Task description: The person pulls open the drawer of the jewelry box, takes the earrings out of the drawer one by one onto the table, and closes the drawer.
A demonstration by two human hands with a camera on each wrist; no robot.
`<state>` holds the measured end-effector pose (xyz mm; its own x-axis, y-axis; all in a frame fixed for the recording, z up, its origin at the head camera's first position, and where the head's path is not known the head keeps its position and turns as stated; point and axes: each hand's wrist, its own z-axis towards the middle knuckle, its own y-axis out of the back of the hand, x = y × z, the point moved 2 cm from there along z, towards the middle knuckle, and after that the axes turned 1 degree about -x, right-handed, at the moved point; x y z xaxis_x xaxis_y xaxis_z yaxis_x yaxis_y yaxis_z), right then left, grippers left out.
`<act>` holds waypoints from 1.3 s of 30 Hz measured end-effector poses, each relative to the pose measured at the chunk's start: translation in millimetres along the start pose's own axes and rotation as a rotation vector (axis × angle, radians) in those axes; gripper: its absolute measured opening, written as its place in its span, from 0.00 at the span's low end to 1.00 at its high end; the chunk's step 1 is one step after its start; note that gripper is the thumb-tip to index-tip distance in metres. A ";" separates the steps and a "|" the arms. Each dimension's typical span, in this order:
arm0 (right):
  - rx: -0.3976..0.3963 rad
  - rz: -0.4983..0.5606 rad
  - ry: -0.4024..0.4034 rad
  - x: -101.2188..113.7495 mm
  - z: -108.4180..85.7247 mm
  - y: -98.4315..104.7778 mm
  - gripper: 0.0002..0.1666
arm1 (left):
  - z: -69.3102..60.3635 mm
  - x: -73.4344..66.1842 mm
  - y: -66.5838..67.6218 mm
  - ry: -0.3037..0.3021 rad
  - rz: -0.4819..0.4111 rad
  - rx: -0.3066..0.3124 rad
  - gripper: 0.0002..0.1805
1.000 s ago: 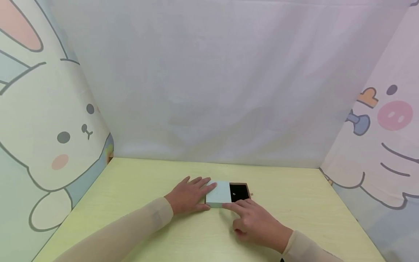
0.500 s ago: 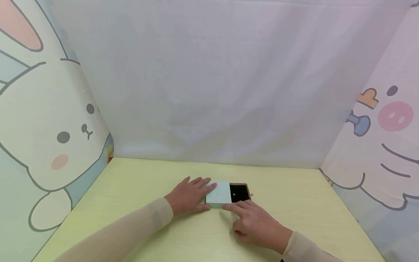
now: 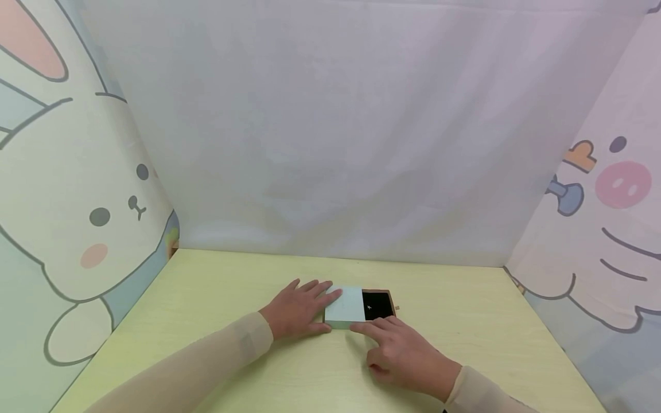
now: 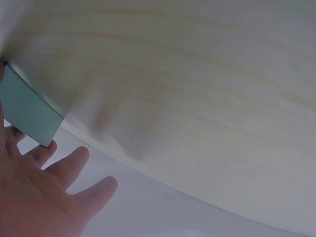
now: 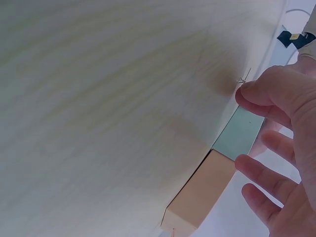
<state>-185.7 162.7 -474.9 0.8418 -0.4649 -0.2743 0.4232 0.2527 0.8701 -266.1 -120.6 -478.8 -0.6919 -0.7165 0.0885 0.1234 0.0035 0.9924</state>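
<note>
A small flat box with a pale mint sleeve [image 3: 345,304] lies on the table, its brown, black-lined drawer [image 3: 382,306] slid partway out to the right. A tiny silvery star-shaped piece [image 3: 369,307] sits on the black lining. My left hand [image 3: 296,312] rests at the box's left end, fingers spread, index finger on the sleeve's top, thumb by its front corner. My right hand [image 3: 408,353] is at the front, one extended finger at the sleeve's lower edge. In the right wrist view, thumb and forefinger appear to pinch a thin wire-like metal piece [image 5: 242,80].
The pale yellow wooden table [image 3: 232,287] reaches back to a hanging white cloth [image 3: 330,143]. Cartoon-printed cloths stand on the left [image 3: 62,172] and right [image 3: 614,229]. A small tab [image 3: 397,308] sticks out at the drawer's right end.
</note>
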 end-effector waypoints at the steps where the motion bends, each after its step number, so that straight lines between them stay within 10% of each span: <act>1: 0.000 0.000 0.000 0.1 0.0 0.0 0.18 | -0.2 0.0 0.1 0.001 -0.001 0.001 0.47; 39: 0.036 -0.009 -0.002 2.1 -2.6 2.9 0.13 | 0.2 0.3 0.7 0.008 -0.036 0.012 0.47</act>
<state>-181.9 164.6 -473.9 0.8374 -0.4686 -0.2814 0.4183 0.2179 0.8818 -266.4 -120.7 -478.0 -0.6902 -0.7218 0.0517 0.0900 -0.0147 0.9958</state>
